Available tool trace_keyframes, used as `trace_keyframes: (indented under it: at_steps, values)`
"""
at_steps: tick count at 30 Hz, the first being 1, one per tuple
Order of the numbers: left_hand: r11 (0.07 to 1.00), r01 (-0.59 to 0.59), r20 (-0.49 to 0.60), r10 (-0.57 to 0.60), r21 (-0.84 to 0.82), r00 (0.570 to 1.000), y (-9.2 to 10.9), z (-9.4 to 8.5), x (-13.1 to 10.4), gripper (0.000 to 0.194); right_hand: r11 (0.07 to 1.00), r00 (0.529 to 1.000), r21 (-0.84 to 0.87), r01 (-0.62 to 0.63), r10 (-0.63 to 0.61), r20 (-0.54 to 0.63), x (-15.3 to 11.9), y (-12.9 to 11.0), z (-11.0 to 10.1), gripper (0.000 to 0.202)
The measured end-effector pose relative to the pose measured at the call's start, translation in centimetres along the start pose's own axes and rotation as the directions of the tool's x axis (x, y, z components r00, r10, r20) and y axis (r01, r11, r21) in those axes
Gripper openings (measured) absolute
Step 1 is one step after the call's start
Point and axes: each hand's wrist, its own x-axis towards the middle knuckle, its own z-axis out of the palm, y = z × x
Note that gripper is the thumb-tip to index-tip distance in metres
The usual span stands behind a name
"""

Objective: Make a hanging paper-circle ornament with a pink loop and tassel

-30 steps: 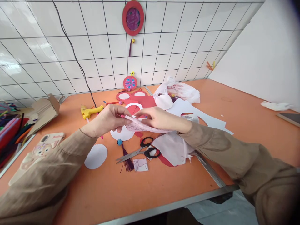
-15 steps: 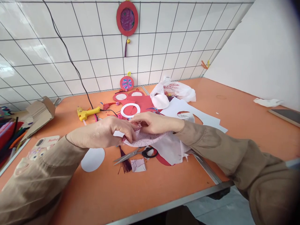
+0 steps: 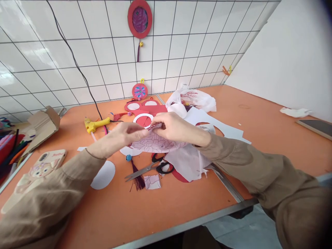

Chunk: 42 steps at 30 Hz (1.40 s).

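We've got the patterned paper up off the bench, hanging below both hands. Right hand pinches its top edge shut; left hand closes fingertips on the same edge, just beside, scissors underneath.

Both hands meet over the middle of the table, left hand and right hand pinching the top edge of the patterned sheet between them. Under the sheet, nearer the person, lie the scissors (tassel just to their left). The glue gun sits behind the left hand. The phone lies far left, and the plastic bag sits behind the right hand.
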Motion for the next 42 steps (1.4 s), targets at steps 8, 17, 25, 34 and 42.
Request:
trace_keyframes:
  at_steps: [8,17,25,34,42]
  values:
    - [0.951,0.170,0.045,-0.164,-0.259,0.985,-0.9,1.4,0.8,0.022,0.991,0.984,-0.105,-0.085,0.067,-0.166,0.1,-0.3,-0.4,0.014]
    - [0.877,0.193,0.101,-0.165,-0.439,0.981,-1.5,1.3,1.0,0.037,1.000,0.962,-0.017,0.003,-0.007,-0.274,0.0,0.0,-0.5,0.036]
    - [0.836,0.171,0.095,-0.142,-0.521,0.985,-1.9,1.2,1.2,0.041,0.884,0.817,0.110,0.455,-0.463,0.345,-1.8,-2.8,-0.4,0.019]
    - [0.820,0.167,0.086,-0.143,-0.547,0.986,-2.0,1.3,1.2,0.043,0.795,0.702,-0.285,0.535,-0.231,0.674,-3.9,-4.0,1.1,0.020]
    - [0.808,0.166,0.098,-0.134,-0.566,0.986,-2.3,1.2,1.3,0.042,0.784,0.750,-0.341,0.519,-0.228,0.621,-4.2,-3.7,1.2,0.023]
